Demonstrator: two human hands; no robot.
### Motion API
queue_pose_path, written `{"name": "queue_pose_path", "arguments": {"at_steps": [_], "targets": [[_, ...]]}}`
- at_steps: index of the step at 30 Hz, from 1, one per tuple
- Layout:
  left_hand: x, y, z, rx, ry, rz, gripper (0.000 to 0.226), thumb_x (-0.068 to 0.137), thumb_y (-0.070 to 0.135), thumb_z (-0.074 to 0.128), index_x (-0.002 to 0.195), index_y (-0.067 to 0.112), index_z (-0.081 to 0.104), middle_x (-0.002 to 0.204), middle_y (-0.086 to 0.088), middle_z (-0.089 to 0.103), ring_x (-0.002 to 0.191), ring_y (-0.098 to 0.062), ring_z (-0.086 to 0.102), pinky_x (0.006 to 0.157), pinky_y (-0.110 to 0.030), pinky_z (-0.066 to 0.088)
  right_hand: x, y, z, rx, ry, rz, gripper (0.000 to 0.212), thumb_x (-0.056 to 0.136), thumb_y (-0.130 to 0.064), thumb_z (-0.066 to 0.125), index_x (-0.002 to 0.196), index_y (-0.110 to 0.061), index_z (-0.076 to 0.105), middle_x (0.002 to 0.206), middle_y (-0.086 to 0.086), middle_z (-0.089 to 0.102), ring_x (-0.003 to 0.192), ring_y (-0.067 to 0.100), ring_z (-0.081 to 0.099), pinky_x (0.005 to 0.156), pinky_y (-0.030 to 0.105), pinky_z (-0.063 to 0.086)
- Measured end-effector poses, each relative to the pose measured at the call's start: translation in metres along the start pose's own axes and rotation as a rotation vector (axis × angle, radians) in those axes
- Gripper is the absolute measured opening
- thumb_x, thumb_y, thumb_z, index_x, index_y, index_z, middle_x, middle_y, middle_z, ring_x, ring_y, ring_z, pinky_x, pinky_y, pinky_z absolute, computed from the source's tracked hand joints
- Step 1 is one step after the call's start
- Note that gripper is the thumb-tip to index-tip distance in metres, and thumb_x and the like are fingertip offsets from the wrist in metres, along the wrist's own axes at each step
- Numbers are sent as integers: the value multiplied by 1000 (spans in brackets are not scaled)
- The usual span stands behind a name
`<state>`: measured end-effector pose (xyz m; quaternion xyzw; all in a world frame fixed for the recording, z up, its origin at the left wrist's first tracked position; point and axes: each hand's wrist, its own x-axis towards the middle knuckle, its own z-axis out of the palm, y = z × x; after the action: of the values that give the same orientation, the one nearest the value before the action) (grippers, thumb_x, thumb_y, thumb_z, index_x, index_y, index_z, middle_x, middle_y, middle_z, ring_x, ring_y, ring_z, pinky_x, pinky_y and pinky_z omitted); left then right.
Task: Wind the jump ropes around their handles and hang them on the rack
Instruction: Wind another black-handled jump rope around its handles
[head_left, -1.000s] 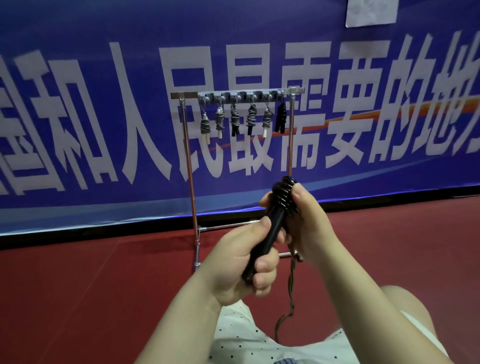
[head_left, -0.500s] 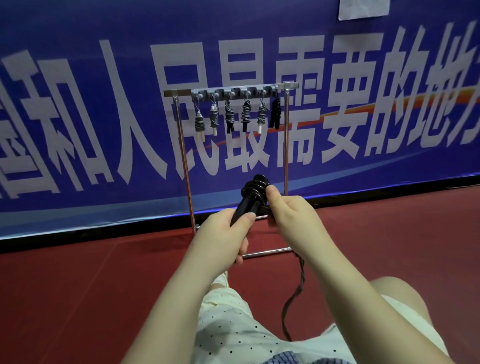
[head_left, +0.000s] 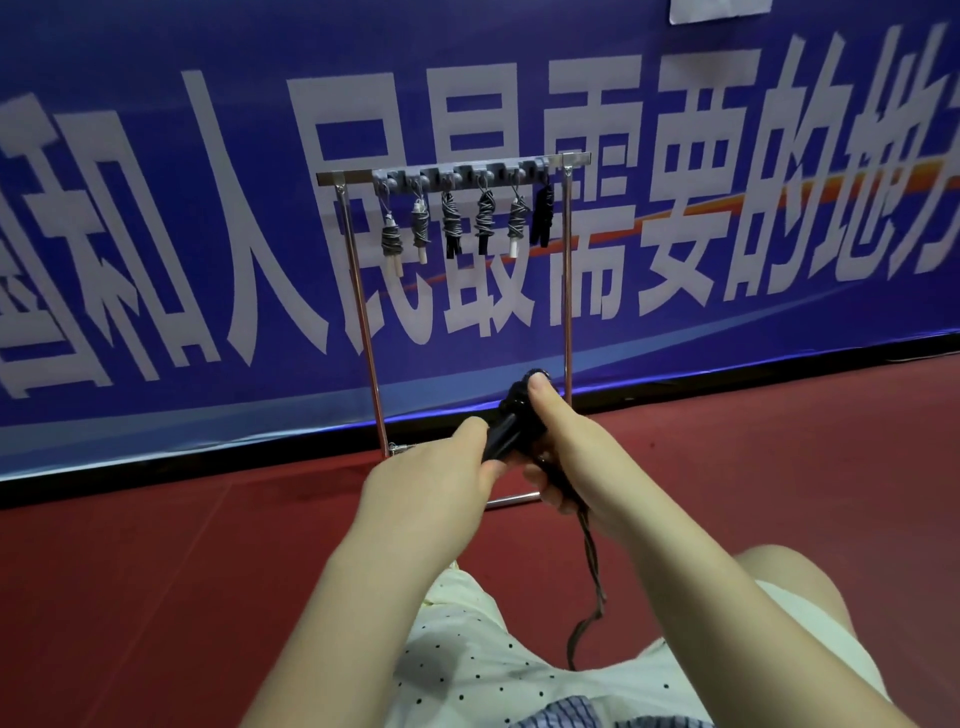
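I hold a black jump rope's handles (head_left: 501, 434) in front of me, low before the rack. My left hand (head_left: 441, 480) grips the lower end of the handles. My right hand (head_left: 569, 449) pinches the wound black coils at the top with its thumb, and the loose dark rope (head_left: 589, 582) hangs from it down to the floor. The metal rack (head_left: 567, 291) stands on the red floor behind my hands. Several wound jump ropes (head_left: 485, 221) hang from the hooks on its top bar.
A blue banner (head_left: 156, 208) with large white characters covers the wall right behind the rack. Red floor (head_left: 156, 571) spreads to both sides. My legs in white dotted shorts (head_left: 467, 670) lie at the bottom of the view.
My hands and the black rope have dropped lower and moved further from me, toward the rack's base. The loose tail has grown a little shorter as coils were added.
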<state>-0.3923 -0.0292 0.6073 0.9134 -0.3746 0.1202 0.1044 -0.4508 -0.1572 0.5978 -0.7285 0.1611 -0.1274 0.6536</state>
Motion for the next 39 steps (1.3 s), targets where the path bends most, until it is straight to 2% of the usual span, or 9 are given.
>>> {"name": "queue_pose_path", "arguments": {"at_steps": [4, 8, 14, 20, 23, 25, 29, 34, 39], "targets": [[-4, 3, 1, -123, -77, 50, 24, 98, 44, 37, 116, 27, 37, 72, 8, 49, 74, -19, 52, 64, -33, 41, 2, 1, -4, -56, 54, -13, 53, 89, -61, 43, 71, -13, 57, 52, -2, 44, 41, 10, 33, 44, 22, 27], [-8, 4, -1, -636, -246, -40, 17, 91, 50, 45, 105, 40, 47, 79, 5, 62, 71, -14, 62, 69, -35, 49, 3, -4, -3, 23, 120, -37, 37, 90, -46, 44, 72, -15, 51, 58, 1, 39, 50, 12, 31, 48, 25, 24], [-5, 6, -1, -1103, -363, -108, 8, 92, 27, 58, 87, 22, 55, 67, 0, 64, 53, -12, 61, 49, -19, 45, 2, -2, 0, 155, 98, -181, 33, 78, -45, 45, 62, -17, 50, 48, -8, 44, 44, 7, 37, 53, 27, 29], [-8, -9, 13, -1800, -838, -36, 45, 63, 45, 80, 89, 9, 70, 68, -4, 68, 56, -16, 65, 58, -29, 54, 6, 3, -4, 399, -33, -354, 38, 59, -57, 50, 49, -22, 62, 41, -8, 36, 35, 6, 28, 38, 16, 21], [-5, -6, 28, -2033, -1061, 105, 47, 83, 56, 60, 99, 13, 69, 68, 4, 65, 59, -10, 62, 65, -28, 54, 9, 4, -5, 433, -61, -382, 40, 55, -59, 51, 51, -21, 61, 42, -6, 37, 35, 6, 29, 36, 15, 23], [-3, -2, 29, -2031, -1099, 88, 41, 82, 57, 60, 89, 17, 68, 57, 9, 57, 48, -5, 53, 57, -22, 49, 9, 5, -6, 435, -62, -354, 38, 56, -58, 53, 53, -21, 62, 45, -4, 38, 37, 5, 30, 37, 16, 21], [-5, 5, 15, -1814, -812, -161, 40, 78, 58, 53, 72, 18, 54, 44, 9, 38, 33, -4, 30, 40, -15, 32, 14, 7, -12, 269, -111, -298, 55, 76, -60, 36, 78, -7, 53, 48, -4, 37, 43, 9, 26, 46, 24, 19], [-7, 9, 7, -1622, -518, -197, 35, 78, 51, 46, 76, 16, 50, 46, 5, 39, 34, -6, 24, 41, -16, 21, 14, 5, -20, 83, -174, -307, 99, 69, -80, 42, 94, 15, 49, 58, 0, 39, 48, 13, 25, 48, 26, 20], [-7, 8, 8, -1399, -354, -210, 35, 97, 41, 41, 77, 13, 49, 48, 3, 45, 36, -8, 27, 42, -18, 22, 10, 4, -23, -13, -162, -297, 81, 84, -67, 33, 91, 11, 52, 65, 13, 38, 49, 16, 25, 46, 26, 22]]}}
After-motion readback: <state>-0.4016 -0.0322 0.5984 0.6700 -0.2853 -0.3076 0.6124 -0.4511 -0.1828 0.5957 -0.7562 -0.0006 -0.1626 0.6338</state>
